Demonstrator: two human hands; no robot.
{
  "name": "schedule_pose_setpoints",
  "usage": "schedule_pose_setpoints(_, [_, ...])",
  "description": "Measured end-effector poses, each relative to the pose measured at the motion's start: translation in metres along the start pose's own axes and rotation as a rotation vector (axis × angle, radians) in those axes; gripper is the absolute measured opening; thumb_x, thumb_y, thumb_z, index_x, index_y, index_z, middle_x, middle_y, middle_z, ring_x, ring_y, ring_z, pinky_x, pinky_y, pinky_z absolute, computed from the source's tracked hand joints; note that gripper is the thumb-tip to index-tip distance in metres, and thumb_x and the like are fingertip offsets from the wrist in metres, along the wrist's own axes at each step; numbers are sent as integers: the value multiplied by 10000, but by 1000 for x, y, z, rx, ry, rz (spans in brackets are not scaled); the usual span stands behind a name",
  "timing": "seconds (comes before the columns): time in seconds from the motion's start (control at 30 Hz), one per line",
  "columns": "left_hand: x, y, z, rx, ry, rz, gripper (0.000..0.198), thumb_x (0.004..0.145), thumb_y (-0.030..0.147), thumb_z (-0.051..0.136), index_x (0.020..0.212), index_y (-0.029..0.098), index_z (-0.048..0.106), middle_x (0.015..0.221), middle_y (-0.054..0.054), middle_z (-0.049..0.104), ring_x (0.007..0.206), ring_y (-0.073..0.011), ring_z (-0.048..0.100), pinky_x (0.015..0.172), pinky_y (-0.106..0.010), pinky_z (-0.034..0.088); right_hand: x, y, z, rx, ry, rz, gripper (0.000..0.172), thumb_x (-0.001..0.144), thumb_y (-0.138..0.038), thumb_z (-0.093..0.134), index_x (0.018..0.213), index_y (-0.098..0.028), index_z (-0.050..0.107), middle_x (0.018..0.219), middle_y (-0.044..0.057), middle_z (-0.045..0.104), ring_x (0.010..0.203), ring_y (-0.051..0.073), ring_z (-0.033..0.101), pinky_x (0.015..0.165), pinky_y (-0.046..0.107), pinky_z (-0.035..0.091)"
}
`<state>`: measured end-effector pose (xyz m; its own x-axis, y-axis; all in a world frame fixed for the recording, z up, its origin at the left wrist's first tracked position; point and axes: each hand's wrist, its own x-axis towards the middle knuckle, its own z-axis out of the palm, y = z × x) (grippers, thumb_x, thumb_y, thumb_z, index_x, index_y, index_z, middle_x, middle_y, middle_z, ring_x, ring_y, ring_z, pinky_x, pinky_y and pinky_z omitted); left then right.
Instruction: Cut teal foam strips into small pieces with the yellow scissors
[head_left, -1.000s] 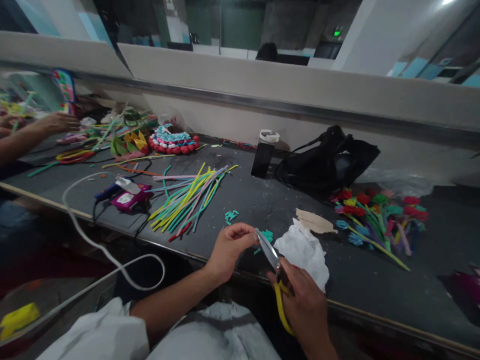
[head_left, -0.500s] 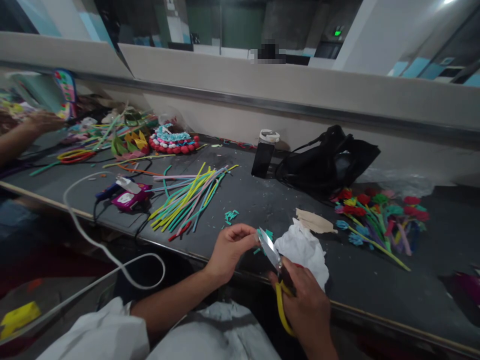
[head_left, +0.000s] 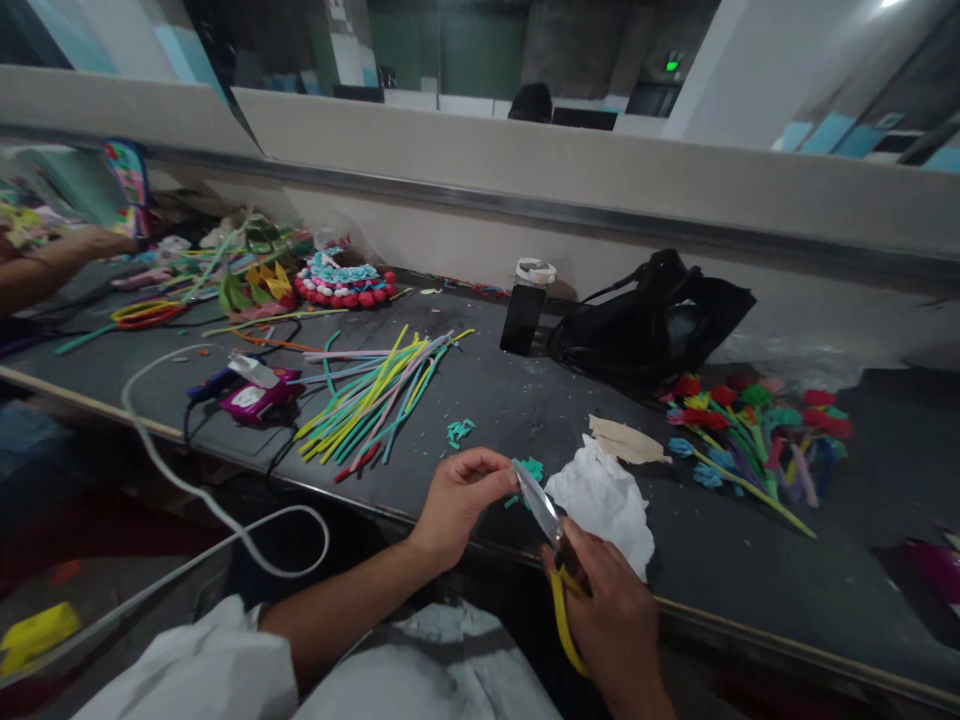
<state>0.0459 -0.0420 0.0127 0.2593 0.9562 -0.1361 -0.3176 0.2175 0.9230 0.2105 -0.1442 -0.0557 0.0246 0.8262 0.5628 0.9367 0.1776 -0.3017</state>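
Note:
My right hand (head_left: 611,600) is closed around the yellow handles of a pair of scissors (head_left: 537,500), whose blades point up and left. The blade tips reach the fingertips of my left hand (head_left: 461,500), which is closed in a pinch. Whatever sits in that pinch is too small to make out. Just behind the blades lie green cut pieces (head_left: 531,468) on the table. A second little pile of green bits (head_left: 459,432) is a short way to the left. Beside my right hand rests a crumpled white cloth or tissue (head_left: 604,500).
Pipe cleaners (head_left: 382,400) lie in a loose bundle left of my hands, near a purple device (head_left: 259,395) with a white cable (head_left: 187,480). A bottle (head_left: 523,315), a black bag (head_left: 652,320) and pipe-cleaner flowers (head_left: 765,430) stand further back and right. Another person's hand (head_left: 97,242) is far left.
The scissor blades look closer together and their tips have come slightly nearer to my left fingertips. My left hand keeps its pinch, and the view has shifted a little.

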Motion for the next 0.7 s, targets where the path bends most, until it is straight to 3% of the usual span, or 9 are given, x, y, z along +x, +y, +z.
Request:
schedule_pose_setpoints(0.4, [0, -2, -2, 21, 2, 13, 105, 674, 225, 766, 681, 140, 704, 649, -5, 682, 638, -113, 584, 666, -219, 441, -7, 3, 6, 69, -22, 49, 289, 909, -300, 560, 1167, -184, 617, 891, 66, 720, 784, 198, 685, 736, 305, 519])
schedule_pose_setpoints(0.57, [-1, -5, -5, -36, -31, 13, 109, 676, 226, 783, 725, 159, 711, 654, 12, 656, 630, -97, 558, 661, -213, 430, 5, -9, -1, 400, -105, 384, 316, 835, -452, 637, 1015, -195, 676, 739, 20, 700, 611, 166, 658, 578, 252, 520])
schedule_pose_setpoints(0.7, [-3, -8, -6, -42, -124, 57, 90, 677, 211, 788, 718, 162, 724, 770, -11, 643, 730, -117, 568, 710, -228, 432, 22, -23, -8, 862, -193, 675, 433, 779, -484, 683, 1106, -204, 643, 638, -22, 645, 435, 101, 516, 403, 207, 424])
